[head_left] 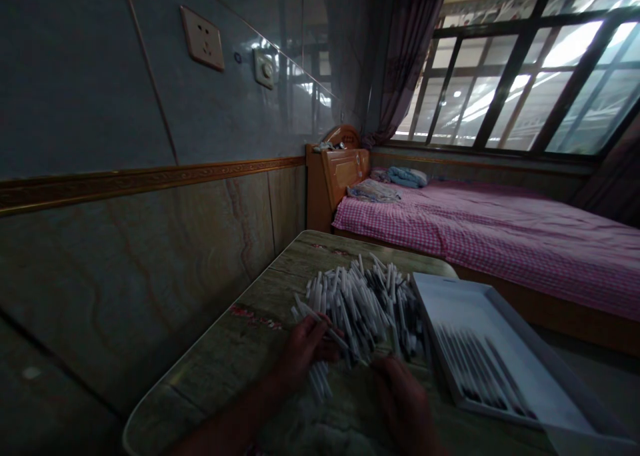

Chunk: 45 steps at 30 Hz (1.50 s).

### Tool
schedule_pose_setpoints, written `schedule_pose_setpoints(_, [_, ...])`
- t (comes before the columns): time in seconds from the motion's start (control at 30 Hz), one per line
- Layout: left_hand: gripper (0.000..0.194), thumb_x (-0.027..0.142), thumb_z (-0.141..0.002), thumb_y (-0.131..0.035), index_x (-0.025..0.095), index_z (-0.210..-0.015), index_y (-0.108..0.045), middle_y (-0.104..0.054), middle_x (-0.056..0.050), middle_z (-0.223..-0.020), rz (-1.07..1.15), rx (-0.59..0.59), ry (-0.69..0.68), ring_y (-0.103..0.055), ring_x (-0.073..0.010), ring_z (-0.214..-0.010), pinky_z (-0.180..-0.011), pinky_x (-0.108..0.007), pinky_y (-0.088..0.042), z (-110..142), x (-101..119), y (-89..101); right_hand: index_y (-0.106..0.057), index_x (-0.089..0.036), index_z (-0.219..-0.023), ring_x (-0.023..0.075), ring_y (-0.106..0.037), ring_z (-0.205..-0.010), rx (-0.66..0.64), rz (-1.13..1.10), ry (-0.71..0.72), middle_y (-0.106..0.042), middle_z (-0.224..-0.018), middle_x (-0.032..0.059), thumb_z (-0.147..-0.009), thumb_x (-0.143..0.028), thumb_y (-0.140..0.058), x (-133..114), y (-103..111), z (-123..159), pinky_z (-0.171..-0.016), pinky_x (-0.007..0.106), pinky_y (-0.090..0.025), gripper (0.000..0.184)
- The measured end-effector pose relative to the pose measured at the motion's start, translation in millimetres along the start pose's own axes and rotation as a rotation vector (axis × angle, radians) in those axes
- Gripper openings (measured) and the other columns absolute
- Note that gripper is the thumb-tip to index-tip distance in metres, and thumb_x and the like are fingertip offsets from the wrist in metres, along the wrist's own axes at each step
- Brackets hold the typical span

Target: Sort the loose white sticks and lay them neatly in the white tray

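My left hand (303, 346) is closed around a slim whitish pen (327, 328), which slants down to the right between thumb and fingers. Just right of it, my right hand (400, 393) is closed, fingertips pinched together; a thin light sliver shows at the fingertips, too blurred to name. Beyond both hands lies a big loose pile of white and dark pens (357, 299). A few whitish tubes (319, 379) rest under my left hand. To the right, a shallow white box (530, 349) holds a slanted row of pens (480, 366) with dark ends.
Everything stands on a marbled table (240, 363) with a pale rounded edge. A tiled wall (200, 243) runs close along the left, with a socket (202, 37) on it. Past the table is a bed (475, 223) with a pink checked sheet, beneath a window.
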State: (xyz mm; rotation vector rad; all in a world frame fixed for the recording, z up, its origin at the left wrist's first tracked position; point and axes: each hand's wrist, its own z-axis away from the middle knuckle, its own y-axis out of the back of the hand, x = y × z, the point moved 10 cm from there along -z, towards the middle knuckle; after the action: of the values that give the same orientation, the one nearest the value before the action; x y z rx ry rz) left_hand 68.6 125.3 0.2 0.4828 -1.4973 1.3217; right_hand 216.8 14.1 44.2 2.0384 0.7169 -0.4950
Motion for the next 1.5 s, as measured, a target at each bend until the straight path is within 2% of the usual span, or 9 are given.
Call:
schedule_pose_setpoints(0.2, [0.033,0.040,-0.069,-0.075,0.017,-0.085,-0.056,-0.072,-0.006,-0.081,0.020,-0.282,0.259,-0.071,-0.0191,-0.066,-0.054,-0.024,-0.053,20,-25,-30.9,-0.057,-0.021,-0.068,0.0107,-0.053,-0.053,-0.008,-0.218,-0.123,-0.057,-0.059,-0.0035,-0.077,-0.025,-0.056,-3,-5,2,-0.050,0.018,-0.041,0.010])
schedule_pose_setpoints(0.4, [0.030,0.039,-0.070,-0.075,0.015,-0.082,-0.061,-0.070,-0.006,-0.073,0.035,-0.407,0.333,-0.068,-0.0162,-0.059,-0.049,-0.021,-0.050,33,-32,-43.1,-0.045,-0.021,-0.051,0.0096,-0.041,-0.046,-0.049,-0.409,-0.347,-0.044,-0.048,-0.0066,-0.058,-0.023,-0.054,5,-23,3,-0.043,0.019,-0.031,0.011])
schedule_pose_setpoints(0.5, [0.029,0.038,-0.070,-0.075,0.015,-0.082,-0.061,-0.071,-0.005,-0.074,0.086,-0.348,0.294,-0.069,-0.0161,-0.059,-0.048,-0.020,-0.050,25,-30,-38.5,-0.043,-0.022,-0.052,0.0102,-0.042,-0.046,-0.050,-0.491,-0.377,-0.044,-0.048,-0.0060,-0.061,-0.027,-0.052,7,-26,-2,-0.043,0.019,-0.034,0.014])
schedule_pose_setpoints(0.63, [0.021,0.029,-0.072,-0.075,0.016,-0.083,-0.062,-0.073,-0.004,-0.079,0.261,-0.129,0.160,-0.070,-0.0137,-0.064,-0.054,-0.019,-0.053,4,-14,-15.9,-0.056,-0.021,-0.067,0.0133,-0.051,-0.052,-0.002,-0.412,-0.362,-0.053,-0.056,-0.0028,-0.078,-0.037,-0.046,14,-16,-5,-0.048,0.021,-0.041,0.022])
schedule_pose_setpoints(0.8, [0.006,0.016,-0.079,-0.068,0.013,-0.083,-0.064,-0.072,-0.002,-0.073,0.367,0.074,0.081,-0.070,-0.0113,-0.064,-0.057,-0.016,-0.055,-10,0,12.4,-0.065,-0.021,-0.095,0.0176,-0.062,-0.084,-0.081,-0.157,-0.249,-0.065,-0.092,0.0047,-0.083,-0.024,-0.049,7,-21,-5,-0.076,0.024,-0.048,0.020])
schedule_pose_setpoints(0.9, [0.005,0.015,-0.079,-0.067,0.014,-0.083,-0.064,-0.072,-0.002,-0.073,0.383,0.059,0.092,-0.070,-0.0116,-0.065,-0.056,-0.016,-0.056,-12,0,14.5,-0.063,-0.022,-0.109,0.0168,-0.063,-0.088,-0.218,-0.003,-0.206,-0.062,-0.103,0.0063,-0.082,-0.014,-0.047,-2,-35,-10,-0.076,0.023,-0.047,0.032])
schedule_pose_setpoints(1.03, [0.007,0.013,-0.078,-0.069,0.013,-0.083,-0.064,-0.072,-0.002,-0.073,0.374,0.025,0.115,-0.070,-0.0120,-0.065,-0.057,-0.017,-0.056,-13,-4,10.8,-0.066,-0.024,-0.100,0.0160,-0.064,-0.079,-0.341,0.214,-0.195,-0.062,-0.096,0.0046,-0.082,-0.011,-0.047,-11,-47,-25,-0.067,0.022,-0.046,0.029])
schedule_pose_setpoints(1.23, [0.015,0.015,-0.073,-0.074,0.013,-0.084,-0.063,-0.071,-0.002,-0.073,0.373,-0.028,0.143,-0.069,-0.0110,-0.063,-0.058,-0.017,-0.055,-11,-5,2.2,-0.067,-0.023,-0.091,0.0145,-0.064,-0.068,-0.388,0.504,-0.208,-0.063,-0.096,0.0050,-0.086,-0.012,-0.049,-10,-62,-36,-0.053,0.021,-0.039,0.021])
schedule_pose_setpoints(1.5, [0.023,0.017,-0.069,-0.078,0.014,-0.085,-0.062,-0.072,-0.003,-0.074,0.332,-0.056,0.177,-0.069,-0.0134,-0.064,-0.056,-0.019,-0.053,-10,-12,-0.9,-0.064,-0.024,-0.100,0.0158,-0.066,-0.076,-0.429,0.611,-0.120,-0.063,-0.100,0.0047,-0.085,-0.004,-0.048,-13,-67,-25,-0.053,0.021,-0.038,0.030])
